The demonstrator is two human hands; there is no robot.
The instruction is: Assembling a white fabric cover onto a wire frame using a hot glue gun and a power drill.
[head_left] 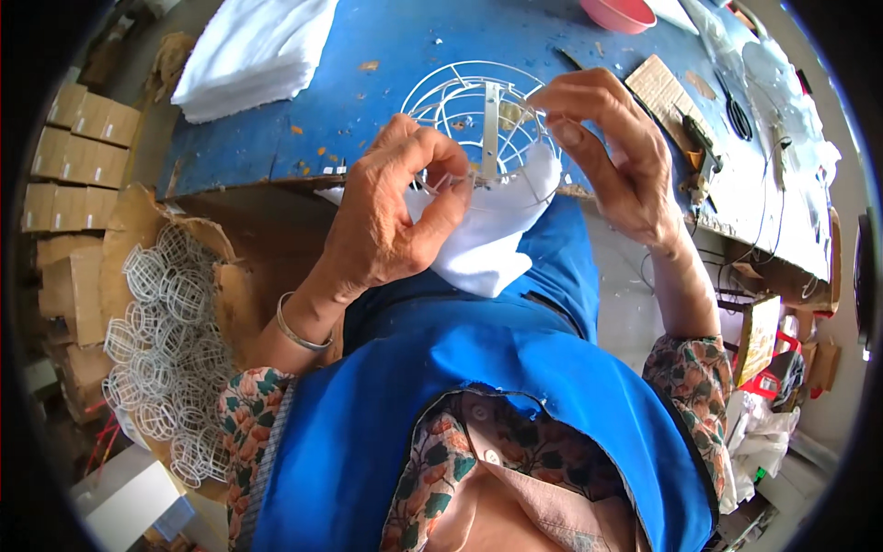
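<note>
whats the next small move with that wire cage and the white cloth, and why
Probably tuck the white cloth further up over the wire cage rim. The left hand pinches the cloth at the near rim, the right hand grips the far side, and most of the cloth hangs loose below, so only the lower edge looks covered.

2 hands: left hand [386, 221], right hand [612, 152]. 1 wire cage [478, 120] held, 1 white cloth [487, 239] under it. Pile of wire cages [170, 350] near left, too many to count. 1 cloth stack [253, 51] far left. 1 pink bowl [618, 14] far.
</note>
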